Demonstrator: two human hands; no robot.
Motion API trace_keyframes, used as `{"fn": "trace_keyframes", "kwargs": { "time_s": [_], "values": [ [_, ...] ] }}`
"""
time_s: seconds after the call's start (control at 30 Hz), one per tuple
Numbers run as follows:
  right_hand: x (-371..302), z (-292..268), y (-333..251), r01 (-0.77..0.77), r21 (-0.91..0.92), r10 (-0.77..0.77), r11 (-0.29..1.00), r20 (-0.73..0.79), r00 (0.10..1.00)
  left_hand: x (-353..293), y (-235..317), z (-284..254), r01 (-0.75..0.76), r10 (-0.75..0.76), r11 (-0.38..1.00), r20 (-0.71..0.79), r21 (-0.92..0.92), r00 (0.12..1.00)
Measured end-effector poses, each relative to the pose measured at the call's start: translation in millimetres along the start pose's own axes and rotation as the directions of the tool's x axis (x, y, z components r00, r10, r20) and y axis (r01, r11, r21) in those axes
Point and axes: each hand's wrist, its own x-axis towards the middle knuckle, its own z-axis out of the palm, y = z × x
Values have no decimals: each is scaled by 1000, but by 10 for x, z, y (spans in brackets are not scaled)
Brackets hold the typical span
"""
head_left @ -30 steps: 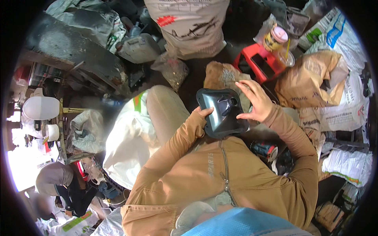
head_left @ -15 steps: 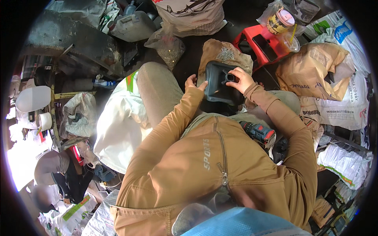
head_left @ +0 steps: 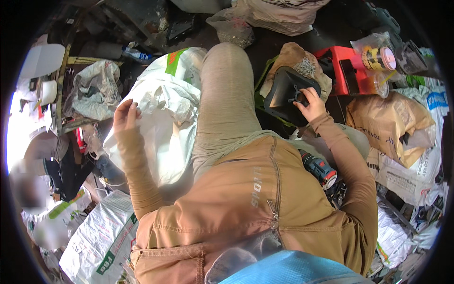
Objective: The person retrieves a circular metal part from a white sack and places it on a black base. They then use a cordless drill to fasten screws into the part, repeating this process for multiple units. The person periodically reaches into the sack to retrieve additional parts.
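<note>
My right hand pinches the round neck at the middle of a black square plastic part. The part tilts over my lap, with its broad dished face up. Just beyond it, a pile of screws lies on a brown paper bag. Away to the left, my left hand is raised at the edge of a white sack, fingers partly apart and nothing visible in them. Beside my right hip rests a cordless drill.
At the right a red stool carries a phone and a patterned cup. A large brown paper sack stands nearer. A crumpled plastic bag is at the left, and another person sits beyond.
My left hand has left the black plastic part and swung left to the white sack. The right hand keeps its grip, and the part now sits more tilted. The view has shifted left.
</note>
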Motion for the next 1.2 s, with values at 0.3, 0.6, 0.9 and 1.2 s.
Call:
{"fn": "trace_keyframes", "kwargs": {
  "time_s": [0.3, 0.6, 0.9, 1.2],
  "values": [
    [-21, 35, -3, -91, 40, 90, 995, 27, 996, -75, -4, -284, 52, -63, 994, 108, 96, 992],
    [65, 65, 148, -76, -7, 76, 997, 24, 997, -8, -67, -649, 109, -537, 814, 668, 570, 515],
    [73, 167, 222, -122, -36, 125, 992, 104, 987, 159, -1731, -295, -269, -376, 432, 444, 861, 813],
    [-131, -181, 371, -315, 87, 322, 945, -83, 943, 591, -2048, 576, -113, -237, 541, 280, 834, 930]
  ]
}}
